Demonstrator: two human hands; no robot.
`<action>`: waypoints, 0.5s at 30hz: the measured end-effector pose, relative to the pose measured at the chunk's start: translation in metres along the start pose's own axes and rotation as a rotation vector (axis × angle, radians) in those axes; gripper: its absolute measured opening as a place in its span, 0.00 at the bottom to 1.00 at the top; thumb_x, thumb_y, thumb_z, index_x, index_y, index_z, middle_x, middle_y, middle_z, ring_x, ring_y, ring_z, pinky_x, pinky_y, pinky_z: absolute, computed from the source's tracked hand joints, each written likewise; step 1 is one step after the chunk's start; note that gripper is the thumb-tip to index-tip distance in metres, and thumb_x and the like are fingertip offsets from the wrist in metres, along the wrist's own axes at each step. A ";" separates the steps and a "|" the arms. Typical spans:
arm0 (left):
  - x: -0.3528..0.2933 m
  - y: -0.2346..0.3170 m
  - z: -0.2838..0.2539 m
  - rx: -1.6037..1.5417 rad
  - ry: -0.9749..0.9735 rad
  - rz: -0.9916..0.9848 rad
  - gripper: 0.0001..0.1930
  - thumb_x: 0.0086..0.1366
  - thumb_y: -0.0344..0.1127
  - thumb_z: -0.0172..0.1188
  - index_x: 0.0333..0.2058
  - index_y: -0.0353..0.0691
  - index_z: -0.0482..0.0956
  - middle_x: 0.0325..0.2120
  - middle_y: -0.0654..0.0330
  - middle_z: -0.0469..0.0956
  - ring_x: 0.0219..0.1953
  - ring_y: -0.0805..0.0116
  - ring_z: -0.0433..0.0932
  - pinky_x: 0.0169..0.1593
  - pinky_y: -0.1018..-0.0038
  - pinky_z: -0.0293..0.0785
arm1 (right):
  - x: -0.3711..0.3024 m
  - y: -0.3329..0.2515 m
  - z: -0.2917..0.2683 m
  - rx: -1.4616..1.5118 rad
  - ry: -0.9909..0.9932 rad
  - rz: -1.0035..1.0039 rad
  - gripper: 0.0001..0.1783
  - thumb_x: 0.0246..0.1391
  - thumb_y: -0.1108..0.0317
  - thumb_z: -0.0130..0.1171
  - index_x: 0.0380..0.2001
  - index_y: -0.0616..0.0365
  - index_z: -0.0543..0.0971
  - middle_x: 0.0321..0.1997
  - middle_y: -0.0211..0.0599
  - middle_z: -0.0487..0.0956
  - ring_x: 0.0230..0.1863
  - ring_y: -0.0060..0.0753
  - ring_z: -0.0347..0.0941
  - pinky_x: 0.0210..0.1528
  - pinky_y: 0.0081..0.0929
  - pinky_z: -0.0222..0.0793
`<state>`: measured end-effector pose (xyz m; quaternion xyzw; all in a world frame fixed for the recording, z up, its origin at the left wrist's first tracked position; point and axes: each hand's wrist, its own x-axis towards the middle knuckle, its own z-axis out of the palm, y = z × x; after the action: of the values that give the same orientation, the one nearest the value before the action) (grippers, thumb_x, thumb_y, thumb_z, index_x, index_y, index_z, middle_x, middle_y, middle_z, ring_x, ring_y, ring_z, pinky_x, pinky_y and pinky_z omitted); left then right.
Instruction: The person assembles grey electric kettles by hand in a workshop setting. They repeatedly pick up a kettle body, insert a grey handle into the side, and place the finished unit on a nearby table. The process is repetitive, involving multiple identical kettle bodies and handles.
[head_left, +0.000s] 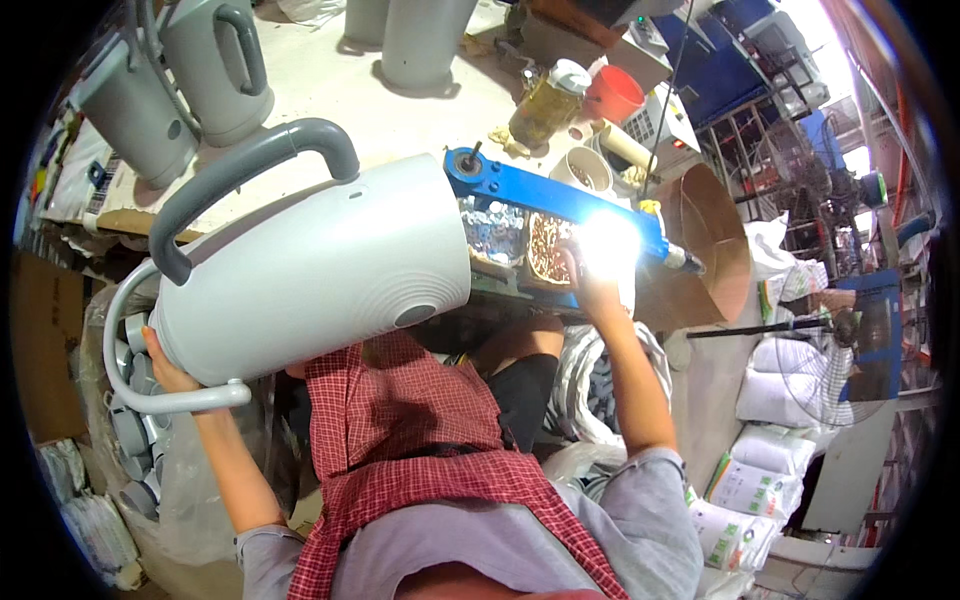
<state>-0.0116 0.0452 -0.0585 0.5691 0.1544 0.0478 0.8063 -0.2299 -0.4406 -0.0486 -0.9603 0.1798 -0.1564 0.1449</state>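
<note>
A large pale-grey jug body [330, 270] lies tilted across the left half of the view, with a dark-grey curved handle [250, 165] on its upper side. My left hand [172, 365] grips it at its lower left end, fingers partly hidden behind it. A light-grey curved bar [118, 340] loops around that same end, passing by my wrist. My right hand [597, 288] reaches into a tray of small copper-coloured pieces [547, 243]. One bent finger shows there; strong glare hides the others. Beside that tray is another with shiny silver pieces [490, 232].
A blue metal arm [545, 192] spans above the trays, with a bright lamp [607, 245] near it. More grey jugs [215, 75] stand on the white table [320, 90]. A jar [550, 105], a red cup [614, 93] and a cardboard box [700, 260] are at right.
</note>
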 end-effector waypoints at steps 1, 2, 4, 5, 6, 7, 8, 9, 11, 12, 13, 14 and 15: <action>0.005 -0.002 -0.007 -0.027 -0.010 -0.003 0.27 0.69 0.56 0.43 0.50 0.36 0.73 0.44 0.58 0.77 0.42 0.65 0.77 0.45 0.71 0.74 | 0.004 -0.017 -0.006 0.163 0.049 -0.048 0.12 0.57 0.70 0.56 0.45 0.55 0.73 0.36 0.41 0.77 0.35 0.37 0.77 0.39 0.33 0.73; 0.008 -0.004 -0.010 -0.049 -0.026 -0.014 0.27 0.69 0.56 0.43 0.50 0.36 0.73 0.44 0.58 0.77 0.43 0.65 0.77 0.46 0.70 0.74 | 0.009 -0.040 -0.017 0.323 0.094 -0.086 0.14 0.56 0.72 0.57 0.46 0.55 0.73 0.35 0.39 0.78 0.34 0.34 0.78 0.39 0.31 0.73; 0.000 0.003 -0.001 -0.022 0.026 0.007 0.27 0.69 0.56 0.43 0.50 0.36 0.73 0.45 0.57 0.76 0.44 0.64 0.77 0.47 0.70 0.74 | 0.044 -0.089 -0.036 0.532 0.187 -0.147 0.18 0.53 0.76 0.59 0.48 0.57 0.77 0.33 0.38 0.79 0.35 0.28 0.77 0.40 0.26 0.72; -0.002 0.004 0.006 -0.009 0.039 0.007 0.27 0.69 0.56 0.43 0.49 0.36 0.74 0.45 0.56 0.76 0.45 0.64 0.77 0.47 0.70 0.74 | 0.062 -0.097 -0.041 0.514 0.210 -0.145 0.12 0.52 0.76 0.59 0.41 0.60 0.80 0.34 0.38 0.79 0.35 0.27 0.77 0.40 0.23 0.72; 0.000 0.001 0.008 -0.014 0.039 0.022 0.27 0.69 0.55 0.42 0.49 0.36 0.74 0.46 0.56 0.76 0.45 0.64 0.77 0.48 0.70 0.74 | 0.082 -0.102 -0.040 0.652 0.234 -0.143 0.09 0.51 0.75 0.60 0.37 0.62 0.81 0.31 0.36 0.79 0.32 0.27 0.77 0.38 0.21 0.71; 0.003 -0.004 0.006 -0.020 0.052 0.047 0.27 0.69 0.55 0.42 0.49 0.35 0.74 0.46 0.55 0.76 0.46 0.64 0.76 0.48 0.70 0.74 | 0.098 -0.116 -0.039 0.744 0.201 -0.101 0.06 0.51 0.74 0.61 0.34 0.64 0.80 0.30 0.35 0.79 0.30 0.24 0.76 0.36 0.20 0.71; 0.007 -0.006 0.006 -0.029 0.061 0.069 0.27 0.69 0.55 0.42 0.49 0.35 0.74 0.47 0.55 0.75 0.46 0.64 0.76 0.49 0.70 0.74 | 0.112 -0.122 -0.035 0.731 0.192 -0.087 0.06 0.50 0.72 0.63 0.30 0.64 0.79 0.28 0.34 0.79 0.29 0.21 0.76 0.33 0.19 0.71; 0.005 -0.003 0.011 -0.039 0.059 0.046 0.27 0.69 0.55 0.42 0.49 0.35 0.74 0.47 0.55 0.75 0.46 0.64 0.76 0.49 0.70 0.74 | 0.124 -0.117 -0.025 0.715 0.159 -0.086 0.07 0.50 0.72 0.64 0.29 0.64 0.79 0.26 0.34 0.79 0.27 0.20 0.76 0.31 0.19 0.71; -0.006 0.005 0.019 -0.054 0.068 0.002 0.27 0.70 0.55 0.42 0.49 0.34 0.74 0.46 0.55 0.76 0.46 0.63 0.76 0.49 0.70 0.74 | 0.134 -0.115 -0.014 0.707 0.104 -0.067 0.08 0.50 0.71 0.65 0.28 0.64 0.79 0.23 0.34 0.79 0.24 0.19 0.76 0.27 0.18 0.70; 0.000 0.001 0.011 -0.030 0.067 0.021 0.28 0.69 0.55 0.42 0.48 0.34 0.74 0.46 0.55 0.76 0.46 0.63 0.76 0.49 0.69 0.74 | 0.134 -0.116 -0.012 0.715 0.082 -0.049 0.08 0.49 0.70 0.66 0.28 0.64 0.79 0.22 0.34 0.79 0.23 0.19 0.76 0.26 0.18 0.70; 0.011 -0.007 0.000 -0.005 0.065 0.039 0.28 0.69 0.55 0.42 0.48 0.34 0.74 0.46 0.54 0.76 0.46 0.63 0.76 0.49 0.69 0.74 | 0.136 -0.116 -0.011 0.722 0.061 -0.029 0.09 0.49 0.70 0.66 0.27 0.65 0.79 0.21 0.34 0.79 0.22 0.19 0.75 0.25 0.17 0.69; 0.013 -0.008 -0.001 0.025 0.055 0.051 0.28 0.69 0.56 0.42 0.48 0.34 0.74 0.46 0.54 0.76 0.46 0.63 0.76 0.49 0.69 0.74 | 0.136 -0.115 -0.011 0.698 0.047 -0.046 0.09 0.49 0.70 0.66 0.27 0.65 0.79 0.21 0.34 0.79 0.21 0.18 0.75 0.24 0.17 0.69; 0.013 -0.008 0.000 0.038 0.058 0.065 0.28 0.69 0.56 0.42 0.49 0.34 0.73 0.46 0.54 0.75 0.46 0.63 0.76 0.49 0.69 0.74 | 0.137 -0.115 -0.013 0.673 0.035 -0.061 0.09 0.49 0.69 0.67 0.27 0.65 0.79 0.21 0.34 0.79 0.20 0.18 0.75 0.24 0.16 0.69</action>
<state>0.0002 0.0458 -0.0687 0.5873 0.1599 0.0875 0.7886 -0.0782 -0.3940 0.0354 -0.8609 0.0916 -0.2276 0.4457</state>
